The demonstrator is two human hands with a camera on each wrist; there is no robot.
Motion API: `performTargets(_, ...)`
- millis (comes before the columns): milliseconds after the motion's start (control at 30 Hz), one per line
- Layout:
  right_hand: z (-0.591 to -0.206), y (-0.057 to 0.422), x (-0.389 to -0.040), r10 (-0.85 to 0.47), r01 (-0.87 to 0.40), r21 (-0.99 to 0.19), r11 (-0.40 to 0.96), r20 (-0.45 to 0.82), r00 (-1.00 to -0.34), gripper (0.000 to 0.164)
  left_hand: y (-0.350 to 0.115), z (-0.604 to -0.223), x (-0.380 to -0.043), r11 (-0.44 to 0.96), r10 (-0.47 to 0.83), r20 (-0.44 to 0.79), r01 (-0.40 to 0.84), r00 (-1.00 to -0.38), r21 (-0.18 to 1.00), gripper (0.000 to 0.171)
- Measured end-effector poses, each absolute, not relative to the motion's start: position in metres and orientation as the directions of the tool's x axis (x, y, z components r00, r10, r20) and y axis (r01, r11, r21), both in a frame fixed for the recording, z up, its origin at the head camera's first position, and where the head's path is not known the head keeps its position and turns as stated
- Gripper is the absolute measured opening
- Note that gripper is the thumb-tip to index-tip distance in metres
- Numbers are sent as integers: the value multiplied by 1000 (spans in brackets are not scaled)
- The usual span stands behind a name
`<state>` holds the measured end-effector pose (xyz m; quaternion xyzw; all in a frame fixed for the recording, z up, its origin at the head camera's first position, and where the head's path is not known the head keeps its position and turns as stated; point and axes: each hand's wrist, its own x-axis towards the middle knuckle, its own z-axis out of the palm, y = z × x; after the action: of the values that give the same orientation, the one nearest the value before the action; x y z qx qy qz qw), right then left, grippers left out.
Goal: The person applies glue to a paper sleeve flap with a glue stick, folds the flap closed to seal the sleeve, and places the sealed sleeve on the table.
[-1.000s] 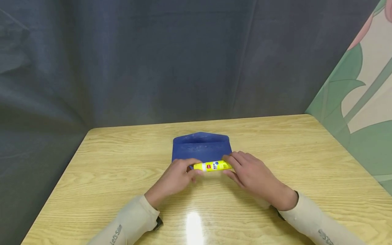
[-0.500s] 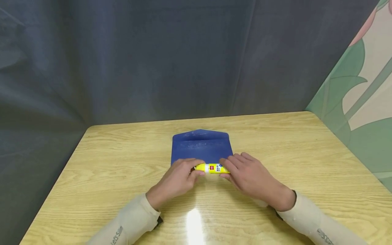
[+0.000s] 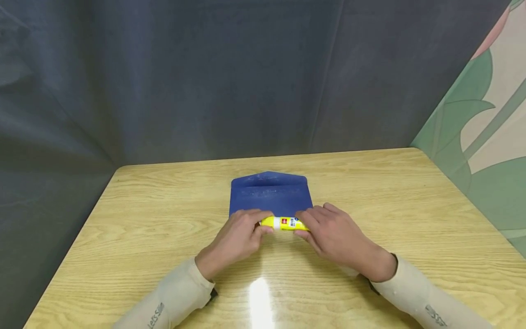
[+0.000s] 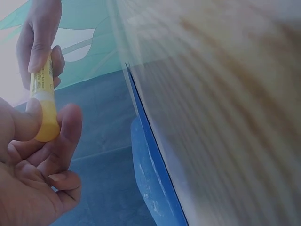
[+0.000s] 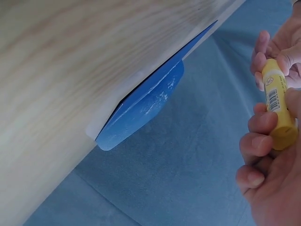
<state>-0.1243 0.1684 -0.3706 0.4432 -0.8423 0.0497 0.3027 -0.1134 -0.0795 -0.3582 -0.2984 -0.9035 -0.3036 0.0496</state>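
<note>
A yellow glue stick (image 3: 287,223) with a white band lies sideways between both hands, raised above the table. My left hand (image 3: 236,237) pinches its yellow cap end between thumb and fingers, as the left wrist view also shows at the cap (image 4: 48,126). Around the other end of the tube curl the fingers of my right hand (image 3: 337,235); the right wrist view shows the barrel (image 5: 277,101) in that grip. Just beyond the hands a blue envelope (image 3: 271,201) lies flat with its flap (image 5: 155,101) raised, whitish smears on the flap and below the opening.
The wood-grain table (image 3: 156,219) carries the envelope near its middle. Behind and to the left hangs a dark cloth (image 3: 213,82). At the right stands a panel (image 3: 493,137) with a leaf pattern.
Both hands have shifted slightly with the glue stick, and the gap between them has narrowed a little. The grip at each end persists; the envelope stays in place on the table.
</note>
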Motion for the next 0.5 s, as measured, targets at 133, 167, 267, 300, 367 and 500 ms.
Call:
performTargets(133,-369,169,-124,-708,-778,165,606,558,-434,47,-80,-356,-114,668,512,269,575,-816,473,16)
performTargets(167,-369,169,-124,-706,-777,161,608,558,-437,47,-80,-356,-114,670,515,266,576,-815,469,16)
performTargets(267,-370,168,-124,-702,-776,159,611,563,-437,43,-80,-355,-115,671,523,260,580,-812,462,15)
performTargets(300,-370,168,-124,-702,-775,160,611,563,-437,41,-81,-355,-115,672,525,259,581,-811,460,14)
performTargets(367,-370,168,-123,-702,-774,161,612,562,-438,39,-81,-355,-115,672,529,252,582,-810,458,14)
performTargets(500,-370,167,-122,-704,-773,166,613,560,-438,39,-83,-354,-115,671,539,227,576,-811,467,14)
